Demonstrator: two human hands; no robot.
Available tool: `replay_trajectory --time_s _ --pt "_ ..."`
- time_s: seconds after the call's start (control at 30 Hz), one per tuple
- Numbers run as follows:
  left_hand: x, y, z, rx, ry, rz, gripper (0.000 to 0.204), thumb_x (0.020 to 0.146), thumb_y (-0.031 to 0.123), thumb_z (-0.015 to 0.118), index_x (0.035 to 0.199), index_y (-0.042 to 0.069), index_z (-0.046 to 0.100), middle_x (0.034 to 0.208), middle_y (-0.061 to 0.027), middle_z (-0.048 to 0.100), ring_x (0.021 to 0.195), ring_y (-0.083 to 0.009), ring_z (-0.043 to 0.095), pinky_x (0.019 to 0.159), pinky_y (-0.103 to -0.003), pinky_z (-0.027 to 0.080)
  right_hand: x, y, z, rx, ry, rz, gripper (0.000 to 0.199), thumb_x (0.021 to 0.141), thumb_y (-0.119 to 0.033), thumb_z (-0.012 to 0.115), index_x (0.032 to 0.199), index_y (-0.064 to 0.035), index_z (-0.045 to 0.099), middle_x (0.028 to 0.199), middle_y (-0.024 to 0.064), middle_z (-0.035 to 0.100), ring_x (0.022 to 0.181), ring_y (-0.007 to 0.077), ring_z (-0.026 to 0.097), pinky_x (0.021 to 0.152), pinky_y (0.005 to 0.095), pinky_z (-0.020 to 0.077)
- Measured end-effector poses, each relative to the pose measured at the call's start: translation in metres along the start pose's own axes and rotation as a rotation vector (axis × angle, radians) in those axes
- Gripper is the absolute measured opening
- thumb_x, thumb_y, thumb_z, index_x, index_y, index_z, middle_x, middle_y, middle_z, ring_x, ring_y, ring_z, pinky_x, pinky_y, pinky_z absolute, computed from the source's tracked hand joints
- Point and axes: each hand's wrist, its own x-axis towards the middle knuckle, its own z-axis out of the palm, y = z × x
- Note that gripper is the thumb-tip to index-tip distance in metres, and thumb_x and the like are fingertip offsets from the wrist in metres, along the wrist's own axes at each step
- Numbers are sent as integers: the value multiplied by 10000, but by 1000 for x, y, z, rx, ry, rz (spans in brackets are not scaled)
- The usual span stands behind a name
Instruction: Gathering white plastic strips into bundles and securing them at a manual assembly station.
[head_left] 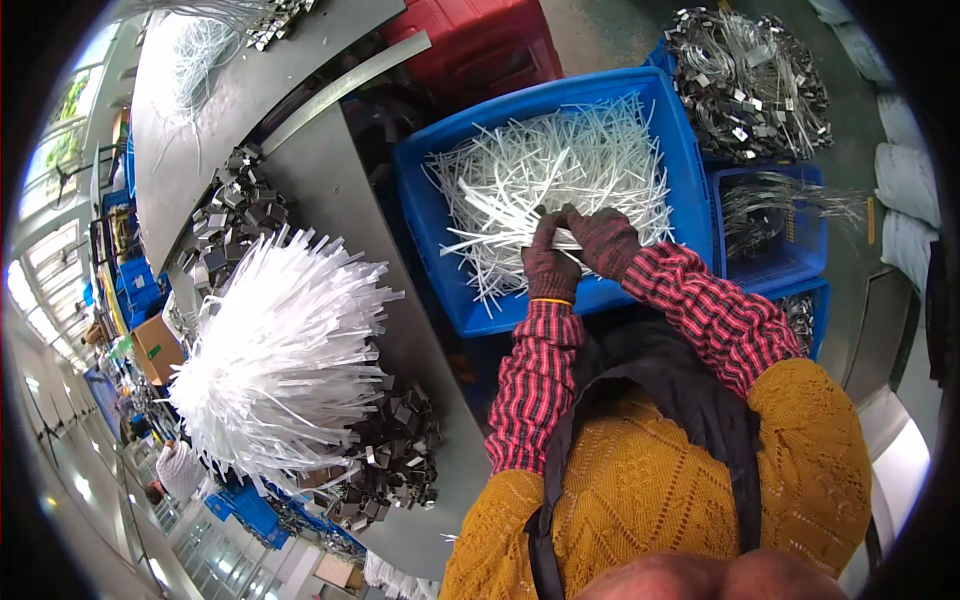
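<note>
Partly hidden by gloved hands (pixel 608 243), white strips (pixel 497 215)

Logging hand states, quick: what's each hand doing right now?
Left hand: closed on a bundle of white strips.
Right hand: curled close beside; whether it grips cannot be told.

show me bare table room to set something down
Grey table: bare between upper dark pieces and the edge facing the blue bin, narrowing beside the white bundle; also right of lower dark pieces. Crowded: the bin, with white strips, left hand and right hand.
</note>
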Motion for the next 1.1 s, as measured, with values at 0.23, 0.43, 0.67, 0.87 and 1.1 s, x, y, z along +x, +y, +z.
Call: replay_trajectory --time_s 0.23,0.43,0.67,0.87,1.1 --pt "-1 7 -29 -115 84 -44 314 911 -52 461 1162 34 629 1129 -139 693 1116 -244 644 1005 -346 482 2 53 21 394 -162 -111 1066 722 -510 775 1527 -46 251 1387 257 509 1313 367 484 1094 414 391" --pt "0 48 -18 -175 -139 -289 298 857 155 726 1132 50 681 1035 -60 716 927 -162 649 824 -333 498 40 41 -2 1434 -227 -234 636 885 -456 620 1289 27 528 1091 114 612 949 182 566 859 333 451" --pt "9 25 -15 -143 -263 -300 360 842 124 719 1181 48 624 970 -41 682 852 -140 615 755 -331 489 51 8 -74 1658 -236 -95 385 856 -258 691 1121 15 639 819 117 684 782 226 649 821 361 481" --pt "25 29 -20 139 -205 -301 466 835 289 730 1205 31 612 966 -109 693 800 -190 649 726 -348 507 40 21 -101 2052 119 -128 342 916 -207 665 1134 52 613 743 117 665 776 255 677 808 396 539" --pt "22 67 -49 -144 -17 -231 269 856 255 726 941 9 661 735 -54 668 673 -161 656 622 -319 512 12 81 -193 1915 430 -251 319 929 -239 641 1145 -5 614 748 65 619 674 184 610 811 384 560"
